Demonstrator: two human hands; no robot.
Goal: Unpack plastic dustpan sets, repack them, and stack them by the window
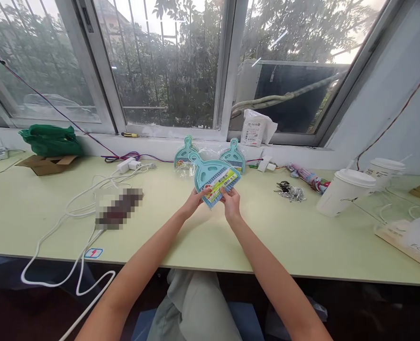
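Note:
Both of my hands hold up a small turquoise dustpan and brush set (208, 173) in clear wrapping, tilted with its handle to the upper left. A yellow-green label runs across its blue bristles. My left hand (193, 202) grips its lower left edge. On the lower right edge, by the label, my right hand (231, 202) pinches it. Behind it, against the wall under the window, lean two more turquoise dustpan sets, one on the left (186, 152) and one on the right (234, 154). The held set partly covers both.
White cables (71, 208) and a blurred-out object (120, 208) lie on the left of the table (284, 241). A green bag (51, 140) sits behind an open carton (48, 164). To the right are keys (290, 191), a folded umbrella (307, 177) and white cups (347, 192).

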